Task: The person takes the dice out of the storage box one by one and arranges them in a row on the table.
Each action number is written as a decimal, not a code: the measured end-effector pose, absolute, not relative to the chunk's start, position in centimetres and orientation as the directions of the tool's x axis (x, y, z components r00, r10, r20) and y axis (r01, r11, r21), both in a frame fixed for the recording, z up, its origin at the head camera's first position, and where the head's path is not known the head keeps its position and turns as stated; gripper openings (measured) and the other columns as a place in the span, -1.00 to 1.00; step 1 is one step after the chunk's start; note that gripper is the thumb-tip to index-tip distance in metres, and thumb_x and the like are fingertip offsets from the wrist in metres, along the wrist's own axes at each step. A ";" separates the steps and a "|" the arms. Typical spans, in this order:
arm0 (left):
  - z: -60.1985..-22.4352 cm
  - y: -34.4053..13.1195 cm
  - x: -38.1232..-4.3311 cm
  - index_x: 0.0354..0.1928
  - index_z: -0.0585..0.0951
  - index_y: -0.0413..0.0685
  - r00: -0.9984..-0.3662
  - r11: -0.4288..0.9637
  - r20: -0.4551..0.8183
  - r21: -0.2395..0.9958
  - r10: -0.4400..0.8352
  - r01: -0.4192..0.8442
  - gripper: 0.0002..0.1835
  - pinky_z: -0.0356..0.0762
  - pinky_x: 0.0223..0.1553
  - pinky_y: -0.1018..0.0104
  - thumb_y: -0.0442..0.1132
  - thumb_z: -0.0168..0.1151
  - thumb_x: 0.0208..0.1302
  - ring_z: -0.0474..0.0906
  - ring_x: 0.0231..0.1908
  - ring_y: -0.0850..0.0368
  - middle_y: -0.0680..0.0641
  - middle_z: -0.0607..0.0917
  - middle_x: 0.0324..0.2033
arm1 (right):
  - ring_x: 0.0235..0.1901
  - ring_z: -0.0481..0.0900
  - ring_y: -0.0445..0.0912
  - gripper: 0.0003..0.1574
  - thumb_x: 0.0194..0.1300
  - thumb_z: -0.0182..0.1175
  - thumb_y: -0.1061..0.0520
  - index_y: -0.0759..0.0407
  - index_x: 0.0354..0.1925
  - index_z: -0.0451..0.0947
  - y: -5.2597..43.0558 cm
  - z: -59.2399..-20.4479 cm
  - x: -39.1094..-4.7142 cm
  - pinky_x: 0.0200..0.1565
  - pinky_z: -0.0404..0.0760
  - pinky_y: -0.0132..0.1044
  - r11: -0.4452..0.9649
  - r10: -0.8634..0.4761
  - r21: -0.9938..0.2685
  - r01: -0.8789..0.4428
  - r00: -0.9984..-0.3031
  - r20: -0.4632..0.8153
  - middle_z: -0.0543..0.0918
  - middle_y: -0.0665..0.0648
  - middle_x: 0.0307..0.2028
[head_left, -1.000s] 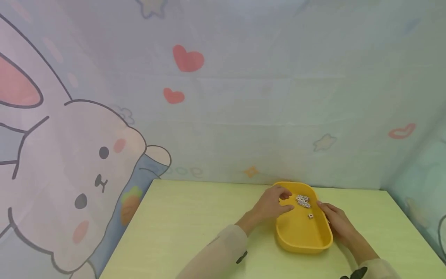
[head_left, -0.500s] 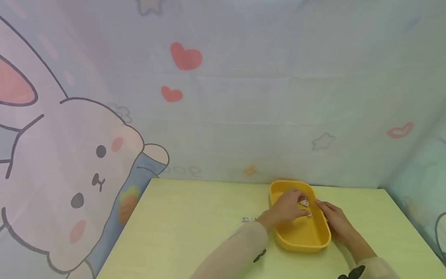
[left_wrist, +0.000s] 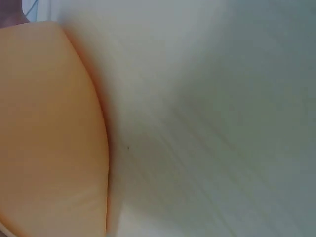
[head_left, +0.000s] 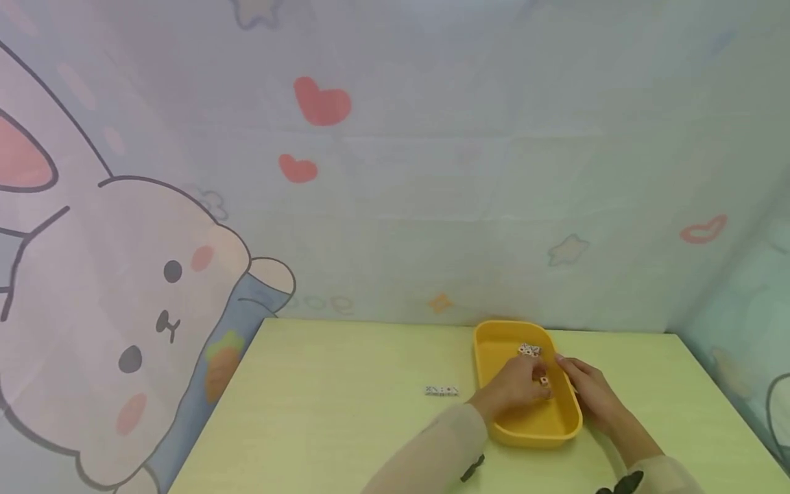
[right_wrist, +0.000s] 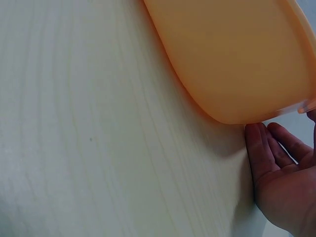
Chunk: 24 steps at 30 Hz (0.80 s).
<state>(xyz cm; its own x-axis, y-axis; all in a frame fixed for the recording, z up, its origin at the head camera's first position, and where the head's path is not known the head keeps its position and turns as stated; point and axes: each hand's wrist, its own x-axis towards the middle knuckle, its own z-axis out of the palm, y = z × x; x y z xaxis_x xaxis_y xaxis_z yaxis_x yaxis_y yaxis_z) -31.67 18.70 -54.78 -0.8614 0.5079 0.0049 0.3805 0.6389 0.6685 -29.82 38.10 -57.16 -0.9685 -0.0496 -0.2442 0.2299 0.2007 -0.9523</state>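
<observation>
A yellow tray (head_left: 537, 438) with rounded corners stands on the table at the right of the head view. My left hand (head_left: 512, 385) reaches into it, thumb and fingers curled around a single white die (head_left: 544, 381). Beyond those fingers, a small cluster of white dice (head_left: 529, 349) with dark pips lies in the tray's far part. My right hand (head_left: 594, 391) holds the tray's right side, thumb at the rim and the other fingers against the outer wall. In the right wrist view, fingertips of that hand (right_wrist: 284, 182) meet the underside of the tray wall (right_wrist: 237, 59).
On the pale yellow-green table (head_left: 345, 412), a short straight row of white dice (head_left: 441, 390) lies left of the tray. A printed cloth backdrop (head_left: 432, 178) with a rabbit figure hangs behind the table's far edge. A dark cable (head_left: 771, 412) hangs at the far right.
My left hand has moved rightward into the tray from its left rim and come down to the lone die, uncovering the row of dice on the table. My right hand stays at the tray's side.
</observation>
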 end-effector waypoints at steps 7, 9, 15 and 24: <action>-55.2 19.1 -31.6 0.16 0.71 0.04 -0.854 0.670 0.005 0.617 0.520 0.412 -0.57 0.52 0.03 0.57 -0.06 0.54 0.29 0.56 -0.13 0.43 0.22 0.72 -0.09 | 0.12 0.57 -0.25 0.04 0.61 -0.03 -0.41 0.43 0.52 0.22 38.1 -57.2 -29.8 0.09 0.69 -0.27 0.206 -0.044 -0.947 0.249 -0.964 -0.263 0.39 0.37 0.45; -55.2 19.1 -31.7 0.16 0.70 0.07 -0.852 0.685 0.013 0.589 0.523 0.429 -0.58 0.51 0.04 0.58 -0.05 0.54 0.30 0.57 -0.11 0.44 0.24 0.72 -0.08 | 0.09 0.58 -0.27 0.03 0.61 -0.02 -0.41 0.43 0.51 0.23 38.1 -57.1 -29.9 0.09 0.69 -0.27 0.199 -0.043 -0.949 0.243 -0.966 -0.256 0.42 0.36 0.43; -55.3 19.3 -31.9 0.15 0.67 0.13 -0.836 0.727 0.019 0.483 0.548 0.488 -0.63 0.47 0.07 0.58 -0.06 0.50 0.36 0.53 -0.09 0.45 0.28 0.66 -0.08 | 0.02 0.61 -0.31 0.02 0.61 -0.01 -0.40 0.44 0.50 0.23 38.1 -56.9 -30.1 0.07 0.70 -0.26 0.182 -0.045 -0.953 0.243 -0.966 -0.255 0.46 0.32 0.40; -55.5 19.5 -32.1 0.01 0.68 0.16 -0.814 0.727 0.054 0.419 0.579 0.544 -0.76 0.43 -0.04 0.63 -0.11 0.48 0.37 0.48 -0.21 0.44 0.28 0.62 -0.22 | 0.03 0.63 -0.25 0.05 0.61 -0.02 -0.41 0.44 0.52 0.21 38.2 -57.1 -30.0 0.05 0.71 -0.24 0.202 -0.036 -0.948 0.245 -0.966 -0.257 0.43 0.36 0.42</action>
